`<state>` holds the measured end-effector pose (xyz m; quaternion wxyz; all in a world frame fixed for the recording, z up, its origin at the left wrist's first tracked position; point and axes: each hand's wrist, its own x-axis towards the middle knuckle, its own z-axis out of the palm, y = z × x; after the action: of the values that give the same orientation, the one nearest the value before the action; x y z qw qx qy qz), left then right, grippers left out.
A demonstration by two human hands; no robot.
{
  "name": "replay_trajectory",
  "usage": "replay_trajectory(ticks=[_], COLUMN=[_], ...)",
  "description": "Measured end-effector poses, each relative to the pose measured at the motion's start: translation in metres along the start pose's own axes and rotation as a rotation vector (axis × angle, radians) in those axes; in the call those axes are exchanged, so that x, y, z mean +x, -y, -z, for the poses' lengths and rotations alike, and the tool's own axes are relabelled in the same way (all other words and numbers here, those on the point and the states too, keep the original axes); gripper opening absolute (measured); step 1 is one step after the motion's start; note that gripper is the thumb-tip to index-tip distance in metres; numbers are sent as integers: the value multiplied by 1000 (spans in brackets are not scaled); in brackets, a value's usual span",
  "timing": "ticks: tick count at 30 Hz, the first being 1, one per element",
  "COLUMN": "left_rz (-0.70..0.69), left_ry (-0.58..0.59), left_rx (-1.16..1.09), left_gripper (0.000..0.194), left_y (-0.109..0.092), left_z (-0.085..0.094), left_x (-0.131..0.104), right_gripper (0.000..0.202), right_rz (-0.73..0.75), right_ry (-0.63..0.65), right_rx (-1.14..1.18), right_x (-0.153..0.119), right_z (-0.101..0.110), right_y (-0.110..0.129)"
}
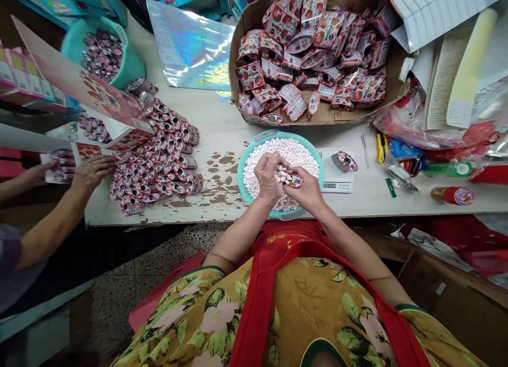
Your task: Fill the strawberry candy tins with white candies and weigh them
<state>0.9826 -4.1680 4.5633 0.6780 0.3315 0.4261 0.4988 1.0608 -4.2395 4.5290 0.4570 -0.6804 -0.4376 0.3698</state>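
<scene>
Over a teal basin [320,171] full of small white-pink candies [257,150], both my hands meet. My right hand [308,191] holds a small red printed packet [294,181] by its side, the opening facing left. My left hand [268,175] is curled beside it, closed on several candies [282,173] at the packet's mouth. Just right of the basin, a white digital scale [337,186] bears another red packet [344,162].
A cardboard box [234,71] of red packets stands behind the basin. Stacked packets [159,161] lie at left, near a co-worker's hands [92,172]. A teal bucket [135,65] stands behind them. A spoon [365,151], cutter [381,147] and jar [453,195] lie right.
</scene>
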Motion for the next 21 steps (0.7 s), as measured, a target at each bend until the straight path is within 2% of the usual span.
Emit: replay_trajectory(ticks=[6,11,21], left_rz=[-3,2,-11], left_ry=[-6,-72,-24], left_rx=[17,92,50], left_gripper=[43,44,37], left_y=[5,7,11], left_z=[-1,-6,-6], left_x=[6,12,17], right_gripper=[32,28,30], right_rz=[-23,-25,-58], right_ry=[-20,-40,-39], right_rx=[-41,-123,-173], right_x=[1,2,6], right_z=[3,4,6], right_y=[3,7,10])
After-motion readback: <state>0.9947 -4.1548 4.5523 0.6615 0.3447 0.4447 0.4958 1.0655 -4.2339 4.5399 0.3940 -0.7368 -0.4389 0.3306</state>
